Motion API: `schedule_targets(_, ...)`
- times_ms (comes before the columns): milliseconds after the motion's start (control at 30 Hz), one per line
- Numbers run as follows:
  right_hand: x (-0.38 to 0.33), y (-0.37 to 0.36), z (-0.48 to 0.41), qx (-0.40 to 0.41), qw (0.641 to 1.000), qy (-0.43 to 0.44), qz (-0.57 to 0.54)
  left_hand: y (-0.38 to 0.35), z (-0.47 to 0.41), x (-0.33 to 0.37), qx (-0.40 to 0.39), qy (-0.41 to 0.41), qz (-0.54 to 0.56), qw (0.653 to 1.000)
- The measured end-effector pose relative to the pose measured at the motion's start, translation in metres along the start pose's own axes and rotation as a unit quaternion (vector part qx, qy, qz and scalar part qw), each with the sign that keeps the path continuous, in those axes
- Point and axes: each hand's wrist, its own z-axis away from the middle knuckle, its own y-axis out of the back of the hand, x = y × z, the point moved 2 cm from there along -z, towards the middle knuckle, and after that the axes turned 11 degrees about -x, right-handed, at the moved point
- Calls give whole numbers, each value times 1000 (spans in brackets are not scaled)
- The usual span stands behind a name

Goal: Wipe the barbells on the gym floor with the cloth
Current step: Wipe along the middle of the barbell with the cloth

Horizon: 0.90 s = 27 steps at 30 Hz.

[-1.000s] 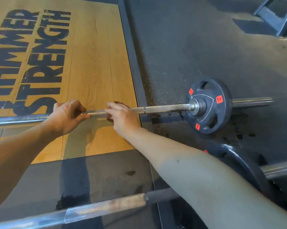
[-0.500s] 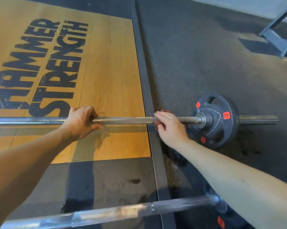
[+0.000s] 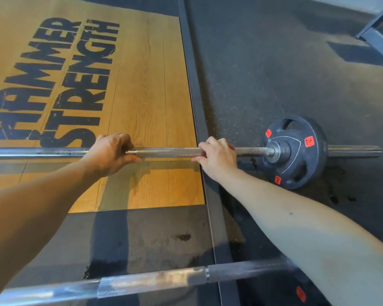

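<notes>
Two bars lie across the floor here. The far barbell (image 3: 168, 152) runs left to right across the wooden platform (image 3: 146, 89) with its big black lettering, and its right end reaches out over the dark rubber floor (image 3: 274, 69). There it carries a black weight plate (image 3: 296, 171) with red stickers, which stands upright on the rubber.

Both hands are on that bar from the near side. The left hand (image 3: 110, 154) is wrapped over the shaft above the wood, fingers curled across the top and thumb underneath. The right hand (image 3: 217, 159) grips the bar at the platform's dark edge strip, a short way in from the plate, also with fingers over the top and thumb below. A bare knurled stretch of bar shows between the two hands.

The cloth is hard to make out. A dark reddish sliver just past the right hand's fingertips may be it, bunched under the palm, but I can't say for sure.

Closer in lies the near barbell (image 3: 142, 281), its shaft passing under the right forearm. At the top right, part of a blue metal frame (image 3: 378, 38) rests on the rubber.
</notes>
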Motion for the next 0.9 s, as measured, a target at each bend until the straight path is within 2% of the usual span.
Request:
schedule_targets(100,1,15,-10,-77,997,-4,-24,8,-9,0,-61,57,35,996)
schedule_targets(167,2,31,-19,-176,983,-10,-55,11,-18,-3,-117,81,41,989)
schedule_targets(233,2,49,-29,-291,952,-16,-93,16,-24,-7,-171,86,75,979)
schedule_targets(333,-2,65,-47,-398,917,-13,-12,17,-27,-14,-228,91,131,961)
schedule_targets(433,-5,63,-53,-433,900,-17,34,15,-27,-14,-246,95,146,953)
schedule_targets(567,0,63,-41,-375,927,-10,-12,8,-26,-13,-198,98,144,965)
schedule_targets(667,2,53,-22,-295,951,-20,-93,2,-16,-10,-131,118,16,984)
schedule_targets(733,4,47,-7,-214,967,-24,-134,1,-11,-5,-96,113,-30,988)
schedule_targets(833,4,36,18,-46,969,-72,-233,4,-8,-3,-68,87,17,994)
schedule_targets(900,-13,15,32,-9,974,-70,-215,3,-4,-6,-40,66,42,996)
